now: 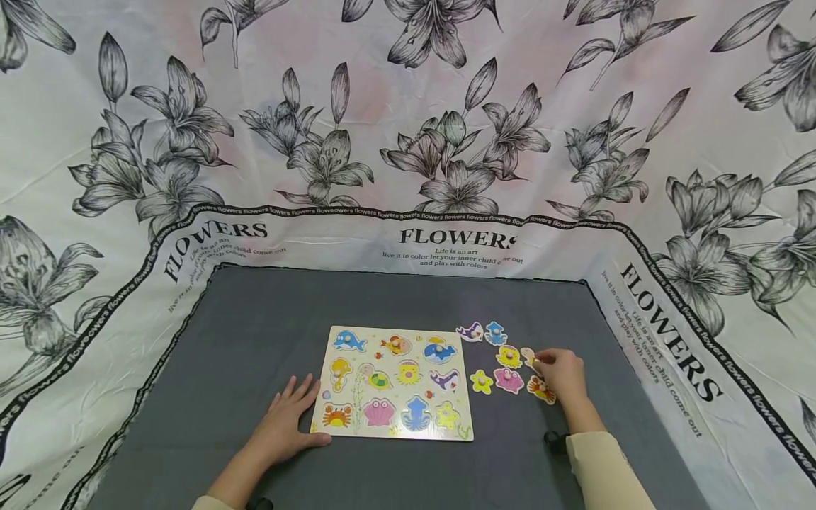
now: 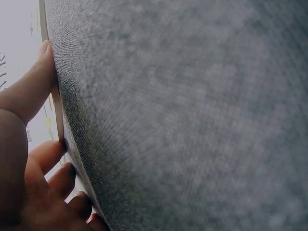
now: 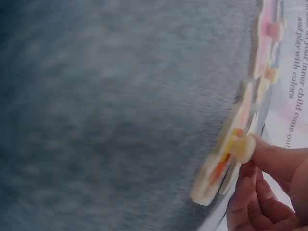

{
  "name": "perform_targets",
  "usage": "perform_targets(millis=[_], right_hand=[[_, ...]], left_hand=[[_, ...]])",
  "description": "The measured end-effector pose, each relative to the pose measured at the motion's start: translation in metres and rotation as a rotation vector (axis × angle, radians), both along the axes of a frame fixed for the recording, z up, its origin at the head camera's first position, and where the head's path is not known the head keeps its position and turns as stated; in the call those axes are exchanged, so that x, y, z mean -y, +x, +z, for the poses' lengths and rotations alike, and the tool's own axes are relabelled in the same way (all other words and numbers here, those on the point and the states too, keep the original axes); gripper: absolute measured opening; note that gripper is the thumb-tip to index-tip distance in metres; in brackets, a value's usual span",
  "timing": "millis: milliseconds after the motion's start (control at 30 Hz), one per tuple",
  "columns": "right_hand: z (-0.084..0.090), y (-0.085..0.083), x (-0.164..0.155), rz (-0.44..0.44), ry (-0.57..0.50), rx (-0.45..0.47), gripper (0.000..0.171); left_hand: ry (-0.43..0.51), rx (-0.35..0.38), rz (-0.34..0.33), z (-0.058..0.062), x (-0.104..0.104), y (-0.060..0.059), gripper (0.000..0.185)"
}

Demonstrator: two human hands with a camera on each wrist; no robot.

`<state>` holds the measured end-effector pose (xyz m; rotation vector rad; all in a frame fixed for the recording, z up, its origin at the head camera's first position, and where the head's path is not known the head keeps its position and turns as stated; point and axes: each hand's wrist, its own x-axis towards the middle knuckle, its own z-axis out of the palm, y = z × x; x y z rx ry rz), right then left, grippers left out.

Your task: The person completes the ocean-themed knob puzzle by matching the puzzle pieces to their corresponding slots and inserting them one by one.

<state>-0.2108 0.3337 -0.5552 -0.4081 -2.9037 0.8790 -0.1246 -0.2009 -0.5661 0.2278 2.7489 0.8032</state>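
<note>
Grey cloth covers counter (image 1: pixel 242 354), floral sheet (image 1: pixel 408 142) behind. Puzzle board (image 1: pixel 395 382) lies center w/ animal shapes. L hand (image 1: pixel 287 421) flat on cloth at board's left edge, fingers (image 2: pixel 45 57) spread, touching the edge. Loose pieces (image 1: pixel 500 368) just right of board. R hand (image 1: pixel 564 375) among them, fingers (image 3: pixel 274 156) pinching knob of orange piece (image 3: pixel 224 168).

A dark grey cloth (image 1: pixel 255 354) covers the table. Behind it and along both sides hangs a white fabric backdrop (image 1: pixel 408 106) printed with large black-and-white lilies. A black band runs along the backdrop's lower part, and below it the word "FLOWERS" (image 1: pixel 454 238) is printed at the far side, left and right.
</note>
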Motion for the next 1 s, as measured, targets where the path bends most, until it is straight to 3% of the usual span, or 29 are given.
perform_targets(millis=[200,467,800,1000], right_hand=[[0.017,-0.001,0.017,0.013,-0.015,-0.092,0.021],[0.056,0.002,0.093,0.229,-0.067,-0.113,0.016],[0.034,0.006,0.217,0.541,-0.175,-0.068,0.004],[0.018,0.002,0.259,0.595,-0.167,-0.001,0.004]], left_hand=[[-0.007,0.018,0.008,-0.002,0.003,0.0,0.113],[-0.001,0.001,0.005,-0.003,0.001,-0.001,0.113],[-0.014,0.008,0.007,-0.005,0.003,-0.001,0.115],[-0.007,-0.006,0.008,-0.004,0.001,-0.001,0.114]])
